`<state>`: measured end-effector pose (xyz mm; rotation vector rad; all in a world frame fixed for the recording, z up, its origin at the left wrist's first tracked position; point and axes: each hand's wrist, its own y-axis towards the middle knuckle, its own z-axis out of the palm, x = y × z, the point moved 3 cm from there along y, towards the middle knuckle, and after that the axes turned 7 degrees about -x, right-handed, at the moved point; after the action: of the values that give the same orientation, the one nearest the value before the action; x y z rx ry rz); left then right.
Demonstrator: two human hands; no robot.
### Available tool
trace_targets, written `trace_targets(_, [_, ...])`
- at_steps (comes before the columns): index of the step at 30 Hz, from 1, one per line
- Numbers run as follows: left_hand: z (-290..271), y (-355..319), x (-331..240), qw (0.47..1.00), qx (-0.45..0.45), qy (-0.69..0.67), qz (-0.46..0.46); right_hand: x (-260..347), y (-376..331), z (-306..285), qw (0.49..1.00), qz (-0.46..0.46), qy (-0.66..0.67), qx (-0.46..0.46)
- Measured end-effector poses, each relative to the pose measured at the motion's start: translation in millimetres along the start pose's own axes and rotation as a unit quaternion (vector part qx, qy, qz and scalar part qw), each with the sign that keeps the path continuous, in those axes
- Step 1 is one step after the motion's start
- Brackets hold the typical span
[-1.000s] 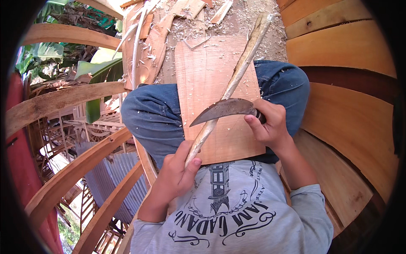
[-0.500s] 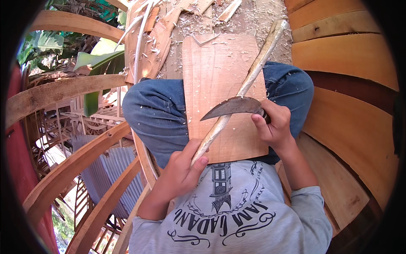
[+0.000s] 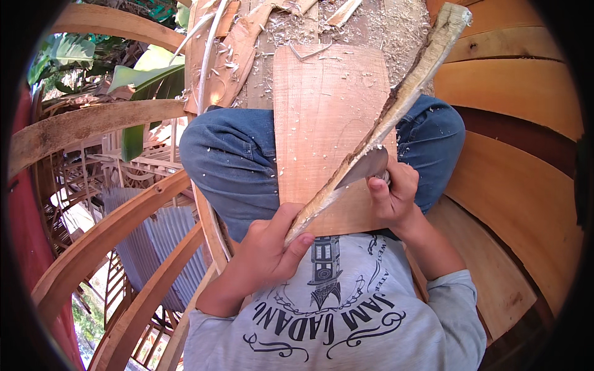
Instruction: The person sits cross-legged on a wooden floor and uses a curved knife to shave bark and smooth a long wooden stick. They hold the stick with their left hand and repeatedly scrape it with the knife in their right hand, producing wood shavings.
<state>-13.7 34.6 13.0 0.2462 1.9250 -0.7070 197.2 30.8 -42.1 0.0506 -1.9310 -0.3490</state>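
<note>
My left hand is closed round the near end of a long, rough wooden stick. The stick slants up and away to the right, its far end raised, with dark bark along one side. In my right hand is the handle of a curved knife, its fingers wrapped round it. Part of the blade lies under or behind the stick, so its tip is hidden. Below both, a flat wooden board rests across my lap, sprinkled with small shavings.
Wood shavings and offcuts litter the plank floor ahead. Curved wooden ribs rise at the left, with a corrugated metal sheet beyond. Overlapping planks form a wall at the right.
The stick's far end has come up and to the right, and its barked side now shows. The knife blade has moved from lying across the stick's top to partly behind it.
</note>
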Motion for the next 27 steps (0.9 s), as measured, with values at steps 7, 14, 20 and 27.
trace_targets(7, [-0.1,2.9,-0.5,0.998,-0.06,-0.015,-0.028,5.2,9.7,4.1,0.996,-0.039,-0.041,0.065])
trace_targets(14, [2.2,2.2,8.7,0.996,-0.091,-0.001,0.005,7.3,3.7,12.4,0.989,-0.06,-0.037,0.127])
trace_targets(20, [1.8,5.9,4.8,0.996,-0.088,0.005,0.002,3.4,4.1,17.6,0.999,0.037,-0.013,0.03])
trace_targets(27, [3.0,5.7,5.9,0.999,-0.029,-0.003,-0.026,-1.0,12.7,3.2,0.996,-0.011,-0.04,0.074])
